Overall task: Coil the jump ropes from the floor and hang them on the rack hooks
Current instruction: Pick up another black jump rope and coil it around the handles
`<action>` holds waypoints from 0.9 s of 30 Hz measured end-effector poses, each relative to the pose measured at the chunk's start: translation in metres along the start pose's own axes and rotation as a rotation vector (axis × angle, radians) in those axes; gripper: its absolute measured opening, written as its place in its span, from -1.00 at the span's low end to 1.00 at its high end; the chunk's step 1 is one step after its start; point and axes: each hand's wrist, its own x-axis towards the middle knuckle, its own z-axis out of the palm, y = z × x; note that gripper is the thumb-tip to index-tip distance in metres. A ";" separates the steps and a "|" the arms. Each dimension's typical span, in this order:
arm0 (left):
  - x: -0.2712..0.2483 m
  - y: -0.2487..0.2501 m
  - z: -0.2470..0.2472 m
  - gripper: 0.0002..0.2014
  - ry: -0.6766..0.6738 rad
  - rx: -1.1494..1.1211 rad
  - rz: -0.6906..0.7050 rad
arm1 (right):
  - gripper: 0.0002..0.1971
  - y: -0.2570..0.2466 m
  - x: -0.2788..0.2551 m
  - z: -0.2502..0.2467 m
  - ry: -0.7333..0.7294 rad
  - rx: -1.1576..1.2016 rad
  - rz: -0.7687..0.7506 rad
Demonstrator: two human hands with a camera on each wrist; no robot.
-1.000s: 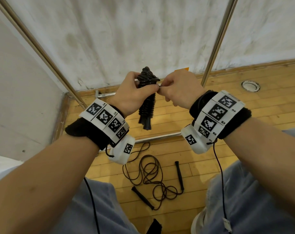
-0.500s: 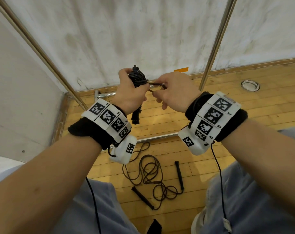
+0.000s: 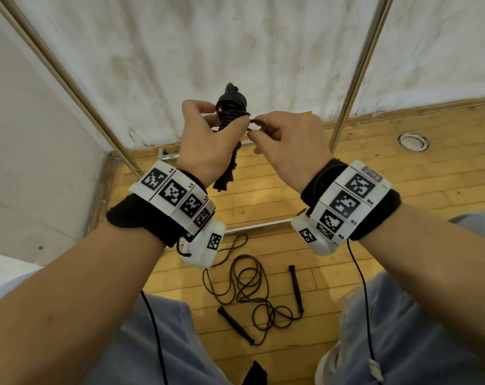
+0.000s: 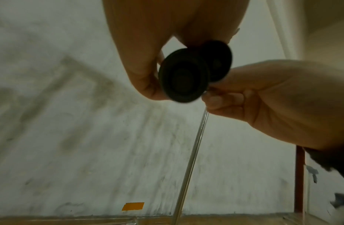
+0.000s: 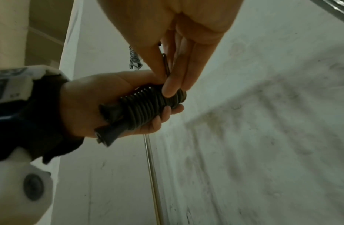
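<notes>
Left hand [image 3: 208,143]: raised at chest height in front of the wall, palm turned inward, fingers and thumb curled round the coiled jump rope [image 3: 230,115], a tight black bundle of cord wound round two handles held side by side and roughly upright; the handle ends [image 4: 194,73] point down past the wrist. Right hand [image 3: 288,145]: level with the left and just beside it, knuckles up, thumb and forefinger pinching a short loop of cord [image 3: 259,126] that leads off the top of the bundle; the fingertips [image 5: 169,91] touch the uppermost turns. Second jump rope [image 3: 252,293]: loose on the wooden floor [image 3: 402,195] well below both hands, between the person's knees, cord tangled, its two black handles lying apart at the near side and the right. Rack posts: left rack post [image 3: 69,84] slants away beyond the left hand, right rack post [image 3: 355,79] rises just beyond the right hand; a low rack rail [image 3: 258,226] runs under the wrists. Room: open air above and ahead of both hands up to the white wall [image 3: 208,45]; the two posts bound it on either side.
</notes>
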 end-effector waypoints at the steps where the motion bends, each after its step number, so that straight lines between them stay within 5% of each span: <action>1: -0.001 0.000 0.001 -0.56 0.023 0.032 0.021 | -0.80 -0.001 -0.001 0.001 -0.005 -0.001 -0.020; 17: -0.007 0.002 0.003 -0.79 0.029 0.189 0.214 | -0.76 -0.001 0.000 -0.001 0.024 0.116 -0.021; 27: -0.002 0.003 0.002 -0.79 0.004 0.123 0.168 | -0.73 -0.003 -0.002 0.003 0.028 0.225 -0.035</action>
